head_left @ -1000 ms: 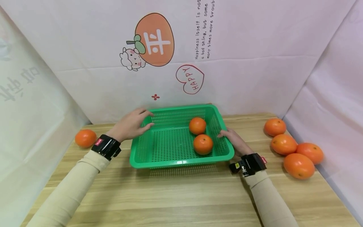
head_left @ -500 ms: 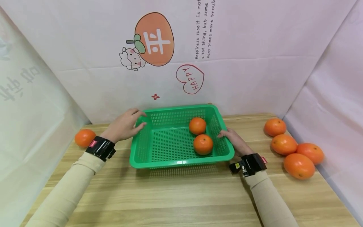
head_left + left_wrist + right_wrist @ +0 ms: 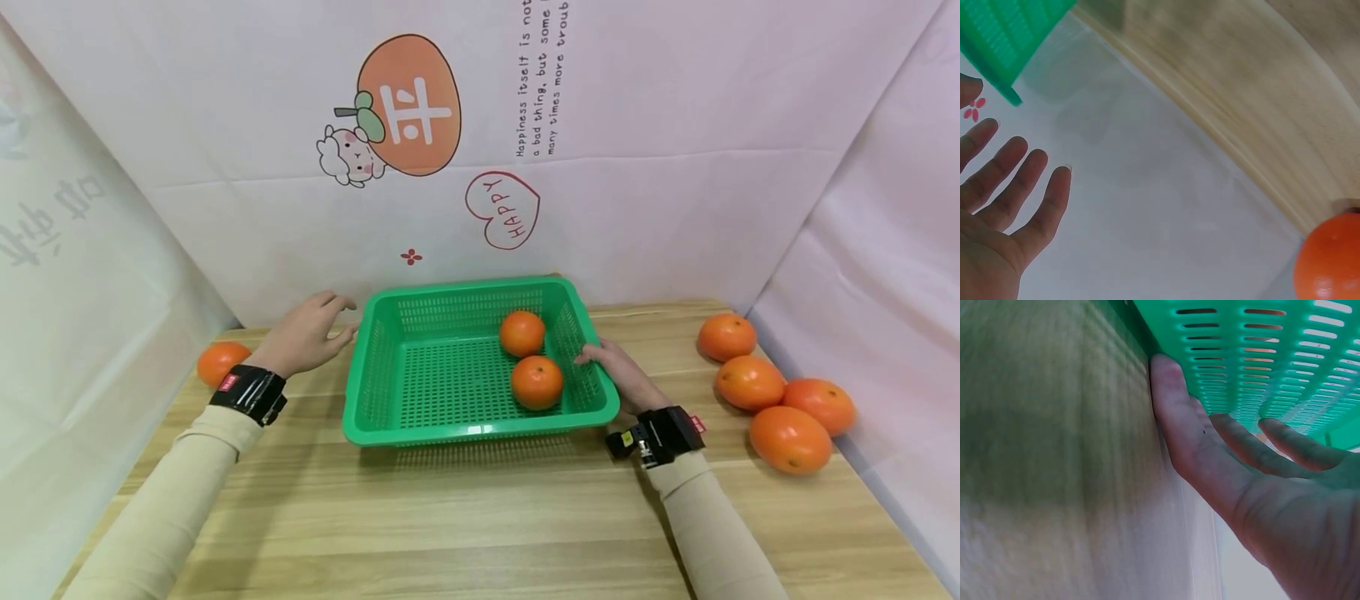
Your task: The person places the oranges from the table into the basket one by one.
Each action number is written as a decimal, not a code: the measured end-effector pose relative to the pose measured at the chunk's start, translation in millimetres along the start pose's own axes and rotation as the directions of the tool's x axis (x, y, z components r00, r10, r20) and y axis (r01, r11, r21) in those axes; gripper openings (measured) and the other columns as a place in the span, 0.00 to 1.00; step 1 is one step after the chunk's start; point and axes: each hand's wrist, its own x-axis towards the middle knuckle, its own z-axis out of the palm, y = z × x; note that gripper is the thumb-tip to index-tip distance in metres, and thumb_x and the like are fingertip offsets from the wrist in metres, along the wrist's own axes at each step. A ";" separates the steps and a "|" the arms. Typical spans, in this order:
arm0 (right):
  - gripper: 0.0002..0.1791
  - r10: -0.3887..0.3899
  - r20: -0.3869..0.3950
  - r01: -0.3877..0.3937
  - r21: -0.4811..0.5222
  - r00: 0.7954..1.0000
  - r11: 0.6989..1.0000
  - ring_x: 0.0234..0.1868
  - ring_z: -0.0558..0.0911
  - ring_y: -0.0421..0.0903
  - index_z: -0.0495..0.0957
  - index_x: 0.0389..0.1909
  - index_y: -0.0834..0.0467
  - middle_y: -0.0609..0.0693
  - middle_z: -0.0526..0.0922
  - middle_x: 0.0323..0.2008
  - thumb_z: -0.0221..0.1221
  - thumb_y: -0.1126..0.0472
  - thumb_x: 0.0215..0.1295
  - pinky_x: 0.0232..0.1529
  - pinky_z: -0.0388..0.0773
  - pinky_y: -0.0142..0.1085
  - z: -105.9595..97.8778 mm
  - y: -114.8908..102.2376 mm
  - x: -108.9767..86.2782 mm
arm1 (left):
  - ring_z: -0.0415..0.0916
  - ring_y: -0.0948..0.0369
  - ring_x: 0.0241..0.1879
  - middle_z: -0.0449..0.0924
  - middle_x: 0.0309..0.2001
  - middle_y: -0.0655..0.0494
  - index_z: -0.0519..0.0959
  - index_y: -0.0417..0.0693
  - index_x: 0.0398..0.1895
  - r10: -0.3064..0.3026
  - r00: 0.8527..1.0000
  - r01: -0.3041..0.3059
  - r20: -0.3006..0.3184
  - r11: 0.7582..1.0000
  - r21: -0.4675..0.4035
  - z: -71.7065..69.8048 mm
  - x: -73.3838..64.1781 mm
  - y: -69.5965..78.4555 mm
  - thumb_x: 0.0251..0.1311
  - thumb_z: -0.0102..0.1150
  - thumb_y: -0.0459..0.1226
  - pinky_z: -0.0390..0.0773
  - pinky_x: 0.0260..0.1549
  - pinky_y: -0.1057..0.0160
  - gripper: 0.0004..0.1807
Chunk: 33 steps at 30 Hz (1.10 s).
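A green plastic basket (image 3: 442, 387) with slotted sides is at the back middle of the wooden table. Two oranges, one behind (image 3: 522, 334) and one in front (image 3: 537, 382), lie in its right half. My right hand (image 3: 624, 372) grips the right side, its thumb over the rim. In the right wrist view, that hand's fingers (image 3: 1254, 450) lie against the slotted wall from outside. My left hand (image 3: 303, 335) holds nothing and is just off the basket's left rim. Its fingers (image 3: 1050, 203) are spread in the left wrist view.
Behind my left wrist, a single orange (image 3: 222, 363) sits at the table's left edge. Several more fruits (image 3: 791, 439) are grouped at the right edge. A printed white cloth (image 3: 637, 225) hangs close behind the basket.
My left hand has moved left, from over the basket's left rim to outside it. My right hand, the basket and the two oranges in it have stayed in place.
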 end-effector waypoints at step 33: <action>0.43 -0.002 0.003 0.002 0.002 1.000 1.000 0.53 0.83 0.45 0.45 0.84 0.64 0.75 0.62 0.75 0.46 0.60 0.71 0.51 0.87 0.41 0.5 -0.3 0.3 | 0.74 0.33 0.58 0.77 0.58 0.29 0.77 0.32 0.59 -0.155 0.985 0.150 0.082 0.987 0.062 2.4 -24.9 -38.8 0.74 0.57 0.39 0.76 0.58 0.35 0.20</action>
